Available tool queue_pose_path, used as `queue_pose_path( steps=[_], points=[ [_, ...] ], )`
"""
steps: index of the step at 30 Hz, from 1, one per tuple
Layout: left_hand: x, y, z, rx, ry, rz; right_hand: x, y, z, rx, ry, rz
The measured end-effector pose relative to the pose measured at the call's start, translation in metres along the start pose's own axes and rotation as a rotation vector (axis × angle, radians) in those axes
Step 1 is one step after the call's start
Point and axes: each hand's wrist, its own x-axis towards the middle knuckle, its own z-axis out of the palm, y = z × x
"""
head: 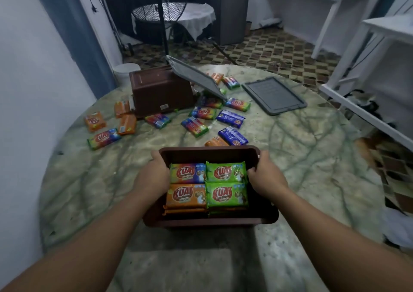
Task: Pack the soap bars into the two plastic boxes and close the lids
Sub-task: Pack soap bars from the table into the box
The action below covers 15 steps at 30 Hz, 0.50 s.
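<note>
Both hands, left point(154, 171) and right point(264, 173), have a curled grip on the side rims of the near box point(210, 221), which sits on the tabletop point(301, 157) holding soap bars point(207, 185). Best kept level; loose bars point(196, 126) and the lid point(273, 95) lie beyond.

Near box point(210, 153): dark brown plastic. Inside it, four soap bars on top: rainbow-striped wrapper point(187, 172) far left, green wrapper point(225, 171) far right, orange wrapper point(186, 196) near left, second green wrapper point(226, 194) near right; each with red logo. Counter point(301, 157) under box: pale marble look, grey-green veining. Beyond box, loose bars: orange point(94, 121), blue-purple point(230, 118), rainbow-striped point(194, 126). Second box point(161, 91) beyond: same brown, overturned. Two lids: grey point(274, 95), grey point(197, 79). Floor point(268, 50) beyond counter: brown and tan checker tiles.
</note>
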Motion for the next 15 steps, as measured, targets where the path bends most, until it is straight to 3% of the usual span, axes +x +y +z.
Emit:
queue_pose_path(
  steps=[5, 9, 12, 15],
  points=[
    [0.005, 0.005, -0.010, 0.154, 0.083, 0.074, -0.002, -0.005, -0.003, -0.015, -0.015, 0.041],
    [0.020, 0.038, -0.020, 0.150, 0.229, 0.283, 0.004, -0.014, -0.012, -0.033, 0.064, 0.027],
    [0.036, 0.070, -0.022, 0.208, 0.131, 0.445, 0.017, -0.026, -0.018, -0.025, 0.102, -0.026],
    [0.056, 0.100, -0.019, 0.233, -0.026, 0.553, 0.039, -0.034, -0.020, -0.073, 0.037, -0.062]
  ],
)
